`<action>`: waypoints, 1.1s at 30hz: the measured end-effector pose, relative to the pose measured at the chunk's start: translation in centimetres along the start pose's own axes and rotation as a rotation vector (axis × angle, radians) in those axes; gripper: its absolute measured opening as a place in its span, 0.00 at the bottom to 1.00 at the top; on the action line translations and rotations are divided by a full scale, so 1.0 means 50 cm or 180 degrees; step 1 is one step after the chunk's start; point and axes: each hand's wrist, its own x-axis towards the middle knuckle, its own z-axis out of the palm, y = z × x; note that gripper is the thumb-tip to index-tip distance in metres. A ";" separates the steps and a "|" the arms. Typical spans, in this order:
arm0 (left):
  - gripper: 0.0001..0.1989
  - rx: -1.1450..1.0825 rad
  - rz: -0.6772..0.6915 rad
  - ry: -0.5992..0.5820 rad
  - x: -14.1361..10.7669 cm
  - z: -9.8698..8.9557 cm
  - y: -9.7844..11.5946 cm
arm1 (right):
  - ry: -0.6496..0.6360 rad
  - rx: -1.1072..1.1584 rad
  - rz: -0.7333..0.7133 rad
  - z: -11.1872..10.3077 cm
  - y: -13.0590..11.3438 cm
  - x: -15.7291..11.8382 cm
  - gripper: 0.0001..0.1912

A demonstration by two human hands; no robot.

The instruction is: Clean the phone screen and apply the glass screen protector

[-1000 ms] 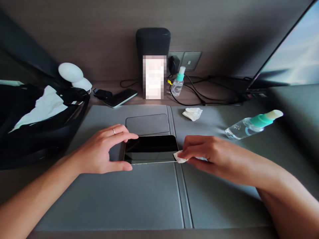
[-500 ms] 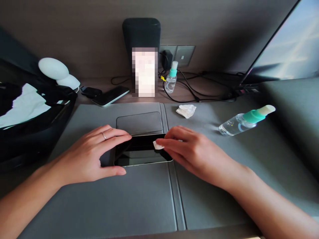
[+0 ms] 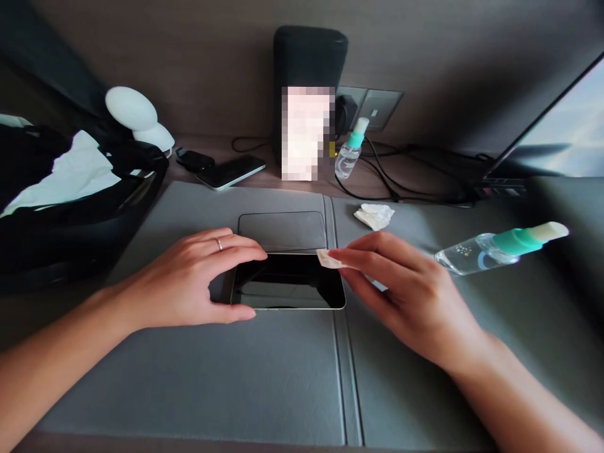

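- left hand (image 3: 189, 283) spread, thumb and fingers bracing the left end of a dark phone (image 3: 289, 282) lying flat on the grey desk (image 3: 189, 377)
- right hand (image 3: 401, 283) pinches a small white wipe (image 3: 324, 257) at the phone's far right corner
- best done with light, even strokes along the glass while the left hand keeps the phone pinned
- phone lies between the hands, long axis left to right, screen up

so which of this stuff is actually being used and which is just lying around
In use: left hand steadying the phone; right hand pinching the wipe at its far edge.

Lying about: spray bottle, crumpled tissue, small bottle, second phone, cables, black bag.
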 end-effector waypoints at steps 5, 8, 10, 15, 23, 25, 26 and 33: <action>0.30 -0.0168 -0.0101 -0.0046 0.004 -0.001 0.016 | -0.0074 -0.0077 -0.0091 0.022 -0.013 0.012 0.10; 0.28 -0.0270 -0.0084 -0.0069 0.005 -0.002 0.019 | -0.0181 -0.0096 -0.0101 0.021 -0.007 0.013 0.10; 0.28 -0.0354 -0.0071 -0.0076 0.005 -0.002 0.017 | -0.0230 -0.0136 -0.0081 0.021 0.001 0.013 0.10; 0.29 -0.0496 -0.0045 -0.0085 0.005 0.000 0.011 | -0.0495 -0.0161 -0.0093 0.038 0.009 0.021 0.09; 0.36 -0.0192 -0.0178 0.0030 0.000 0.004 0.023 | -0.0898 0.0123 -0.0409 0.065 -0.015 0.057 0.12; 0.36 -0.0120 -0.0121 0.0071 -0.002 0.003 0.027 | -0.1042 0.0027 -0.0262 0.043 0.006 0.051 0.12; 0.36 -0.0075 -0.0086 0.0103 -0.004 0.001 0.029 | -0.1048 -0.0065 -0.0176 0.029 0.020 0.045 0.11; 0.26 -0.0070 -0.0223 0.0686 -0.009 -0.012 0.025 | -0.0185 -0.0564 0.0356 -0.030 0.089 0.016 0.07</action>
